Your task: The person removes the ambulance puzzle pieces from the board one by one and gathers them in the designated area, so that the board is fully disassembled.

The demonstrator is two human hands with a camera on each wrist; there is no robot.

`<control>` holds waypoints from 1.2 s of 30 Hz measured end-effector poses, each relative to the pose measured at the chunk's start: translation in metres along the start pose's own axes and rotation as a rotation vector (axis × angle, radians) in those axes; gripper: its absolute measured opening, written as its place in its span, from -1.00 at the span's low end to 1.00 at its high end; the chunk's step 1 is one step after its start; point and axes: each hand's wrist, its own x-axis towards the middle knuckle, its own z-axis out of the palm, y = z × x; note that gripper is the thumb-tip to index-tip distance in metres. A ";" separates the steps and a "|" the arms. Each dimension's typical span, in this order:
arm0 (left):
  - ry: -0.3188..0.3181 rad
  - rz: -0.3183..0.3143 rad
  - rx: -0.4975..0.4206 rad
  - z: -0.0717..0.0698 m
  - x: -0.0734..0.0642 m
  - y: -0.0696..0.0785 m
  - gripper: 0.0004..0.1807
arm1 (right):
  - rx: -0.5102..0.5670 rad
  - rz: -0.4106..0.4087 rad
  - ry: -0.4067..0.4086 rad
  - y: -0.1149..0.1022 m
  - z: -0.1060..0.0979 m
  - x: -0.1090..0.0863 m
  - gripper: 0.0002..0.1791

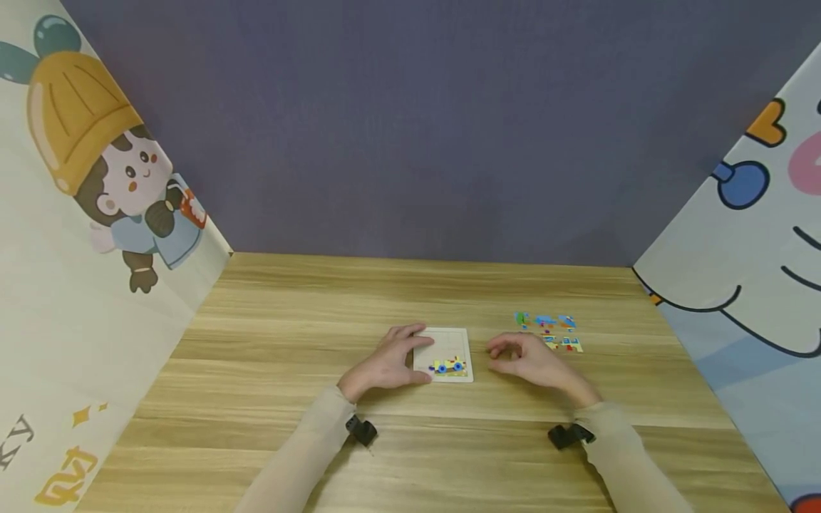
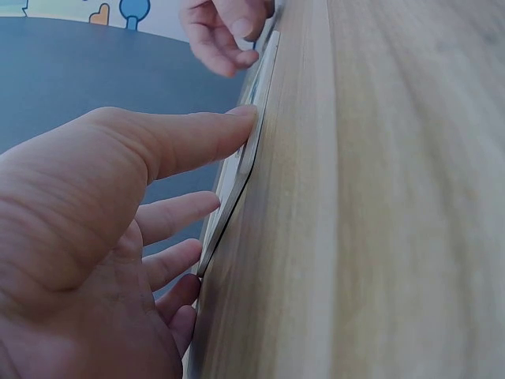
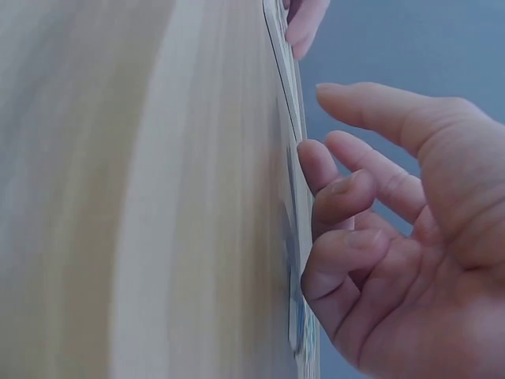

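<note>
A small square white puzzle tray [image 1: 445, 340] lies flat on the table. In its lower right part sits a picture section of a yellow vehicle with blue wheels [image 1: 450, 366]. My left hand [image 1: 388, 360] rests at the tray's left side with thumb and fingers spread; the left wrist view shows the thumb [image 2: 209, 142] touching the tray's edge [image 2: 251, 158]. To the right of the tray, my right hand [image 1: 529, 360] hovers close over the table, its fingers [image 3: 347, 197] loosely bent and the thumb apart from them. Nothing shows between those fingers.
Loose colourful puzzle pieces [image 1: 567, 321] lie spread beyond and right of my right hand, with yellow ones [image 1: 571, 345] partly behind it. A dark wall [image 1: 430, 142] closes off the back of the wooden table [image 1: 308, 306]. Cartoon-printed panels stand at both sides.
</note>
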 end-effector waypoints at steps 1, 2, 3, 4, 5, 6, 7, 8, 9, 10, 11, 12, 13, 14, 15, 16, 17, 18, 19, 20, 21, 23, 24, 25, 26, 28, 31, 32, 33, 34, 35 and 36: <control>0.000 0.000 -0.002 0.000 0.000 0.000 -0.22 | -0.005 -0.004 0.000 -0.002 0.002 0.001 -0.65; 0.000 0.001 -0.001 0.000 0.000 0.000 -0.21 | -0.012 -0.010 -0.003 -0.003 0.004 0.003 -0.66; 0.000 0.002 0.000 0.000 0.000 -0.001 -0.21 | -0.016 -0.010 -0.003 -0.005 0.005 0.005 -0.66; 0.000 0.002 0.001 0.000 0.000 -0.001 -0.21 | -0.027 -0.013 -0.005 -0.007 0.007 0.006 -0.66; 0.000 0.002 0.001 0.000 0.001 -0.001 -0.21 | -0.028 -0.017 -0.011 -0.009 0.009 0.008 -0.66; 0.000 0.003 0.001 0.001 0.001 -0.001 -0.21 | -0.030 -0.022 -0.017 -0.010 0.011 0.010 -0.66; 0.000 0.002 0.001 0.001 0.001 -0.001 -0.21 | -0.034 -0.025 -0.022 -0.012 0.013 0.012 -0.66; 0.001 0.002 0.003 0.001 0.001 -0.001 -0.21 | -0.032 -0.031 -0.029 -0.014 0.015 0.014 -0.66; -0.001 -0.001 0.008 0.001 0.001 -0.002 -0.21 | -0.030 -0.037 -0.037 -0.016 0.017 0.015 -0.66; -0.002 -0.001 0.009 0.002 0.001 -0.002 -0.22 | -0.030 -0.044 -0.044 -0.017 0.019 0.017 -0.65; -0.002 -0.002 0.010 0.002 0.002 -0.002 -0.22 | -0.025 -0.050 -0.052 -0.019 0.021 0.018 -0.65; -0.002 -0.001 0.011 0.002 0.002 -0.002 -0.22 | -0.030 -0.047 -0.053 -0.020 0.022 0.019 -0.66; -0.003 -0.002 0.013 0.002 0.002 -0.002 -0.22 | -0.034 -0.046 -0.056 -0.022 0.024 0.020 -0.65; -0.005 -0.003 0.015 0.002 0.002 -0.002 -0.22 | -0.036 -0.045 -0.060 -0.024 0.025 0.021 -0.65; -0.006 -0.003 0.015 0.002 0.002 -0.002 -0.22 | -0.042 -0.043 -0.065 -0.026 0.027 0.022 -0.65; -0.005 -0.001 0.013 0.002 0.002 -0.002 -0.22 | -0.047 -0.042 -0.070 -0.027 0.028 0.023 -0.64; -0.005 0.000 0.012 0.002 0.002 -0.002 -0.22 | -0.048 -0.041 -0.077 -0.029 0.030 0.024 -0.64; -0.005 0.001 0.012 0.001 0.002 -0.002 -0.22 | -0.054 -0.042 -0.084 -0.032 0.031 0.025 -0.64; -0.005 0.002 0.012 0.001 0.002 -0.002 -0.22 | -0.060 -0.047 -0.092 -0.034 0.033 0.027 -0.64; -0.005 0.003 0.012 0.001 0.002 -0.002 -0.22 | -0.063 -0.053 -0.100 -0.035 0.034 0.028 -0.63; -0.004 0.004 0.011 0.001 0.002 -0.002 -0.22 | -0.068 -0.059 -0.107 -0.037 0.036 0.030 -0.63; -0.004 0.005 0.011 0.001 0.002 -0.003 -0.22 | -0.075 -0.073 -0.122 -0.040 0.039 0.033 -0.63; -0.006 0.004 0.012 0.001 0.002 -0.003 -0.22 | -0.083 -0.078 -0.128 -0.041 0.040 0.034 -0.63; -0.006 0.004 0.013 0.001 0.002 -0.003 -0.22 | -0.086 -0.080 -0.134 -0.041 0.041 0.036 -0.64; -0.007 0.003 0.014 0.001 0.003 -0.004 -0.22 | -0.087 -0.077 -0.138 -0.042 0.043 0.037 -0.64; -0.010 0.002 0.015 0.002 0.002 -0.004 -0.22 | -0.097 -0.075 -0.145 -0.041 0.044 0.039 -0.65; -0.012 -0.001 0.015 0.001 0.002 -0.003 -0.22 | -0.100 -0.069 -0.149 -0.041 0.046 0.042 -0.70; -0.013 -0.001 0.014 0.001 0.002 -0.003 -0.22 | -0.101 -0.070 -0.148 -0.040 0.047 0.042 -0.72; -0.011 0.000 0.014 0.001 0.003 -0.003 -0.22 | -0.103 -0.071 -0.148 -0.040 0.047 0.043 -0.73; -0.010 0.001 0.015 0.001 0.003 -0.003 -0.21 | -0.103 -0.068 -0.147 -0.040 0.048 0.044 -0.75; -0.010 0.001 0.014 0.001 0.003 -0.003 -0.21 | -0.102 -0.063 -0.145 -0.040 0.048 0.044 -0.76; -0.009 0.003 0.012 0.001 0.003 -0.003 -0.21 | -0.102 -0.057 -0.145 -0.041 0.048 0.044 -0.77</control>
